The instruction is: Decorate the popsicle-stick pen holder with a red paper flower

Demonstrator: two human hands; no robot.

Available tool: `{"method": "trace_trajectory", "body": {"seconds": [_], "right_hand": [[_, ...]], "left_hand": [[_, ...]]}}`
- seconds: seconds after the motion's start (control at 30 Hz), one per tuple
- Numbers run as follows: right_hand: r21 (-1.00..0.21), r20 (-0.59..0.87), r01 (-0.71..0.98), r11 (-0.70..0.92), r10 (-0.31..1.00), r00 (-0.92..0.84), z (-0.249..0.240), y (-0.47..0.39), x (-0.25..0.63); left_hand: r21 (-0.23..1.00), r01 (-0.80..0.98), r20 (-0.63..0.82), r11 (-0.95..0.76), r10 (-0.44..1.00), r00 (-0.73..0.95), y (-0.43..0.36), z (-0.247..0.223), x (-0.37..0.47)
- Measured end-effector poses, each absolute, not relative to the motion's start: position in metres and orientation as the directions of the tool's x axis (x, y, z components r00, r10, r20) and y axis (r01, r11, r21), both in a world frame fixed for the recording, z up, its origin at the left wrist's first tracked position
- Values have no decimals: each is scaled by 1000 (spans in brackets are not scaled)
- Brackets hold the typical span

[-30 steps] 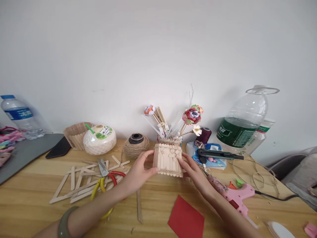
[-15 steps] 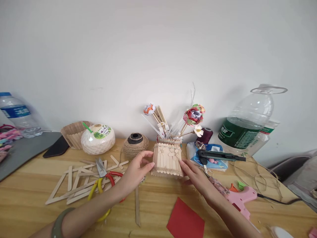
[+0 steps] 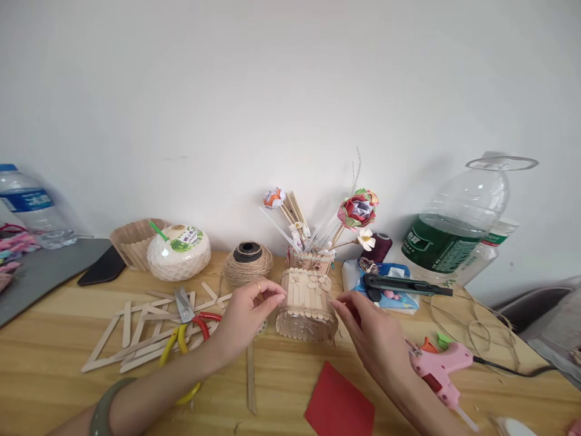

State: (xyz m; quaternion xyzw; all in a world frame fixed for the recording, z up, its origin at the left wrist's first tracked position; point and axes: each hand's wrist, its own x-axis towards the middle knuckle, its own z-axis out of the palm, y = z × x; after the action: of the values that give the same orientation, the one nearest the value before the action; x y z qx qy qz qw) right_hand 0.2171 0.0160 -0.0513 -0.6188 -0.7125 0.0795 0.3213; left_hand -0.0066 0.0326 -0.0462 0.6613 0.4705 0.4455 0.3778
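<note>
Hands (image 3: 249, 309) (image 3: 374, 330) drawn narrower beside stick box (image 3: 305, 295), grip unclear; red paper (image 3: 339, 402) in front, flowers (image 3: 358, 209) behind

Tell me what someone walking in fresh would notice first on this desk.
Probably the big red-and-green folded flower, standing out against the white wall behind the small craft-stick piece, which sits between the left hand and right hand. Next, likely the bright red paper lying on the wood at the front, and the pink glue gun to the right.
</note>
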Motion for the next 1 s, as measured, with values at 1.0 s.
{"method": "trace_trajectory", "body": {"seconds": [1.0], "right_hand": [[-356, 657, 522, 775, 605, -450, -29, -25, 200]], "left_hand": [[306, 390, 657, -868, 489, 573, -13, -23, -1]]}}
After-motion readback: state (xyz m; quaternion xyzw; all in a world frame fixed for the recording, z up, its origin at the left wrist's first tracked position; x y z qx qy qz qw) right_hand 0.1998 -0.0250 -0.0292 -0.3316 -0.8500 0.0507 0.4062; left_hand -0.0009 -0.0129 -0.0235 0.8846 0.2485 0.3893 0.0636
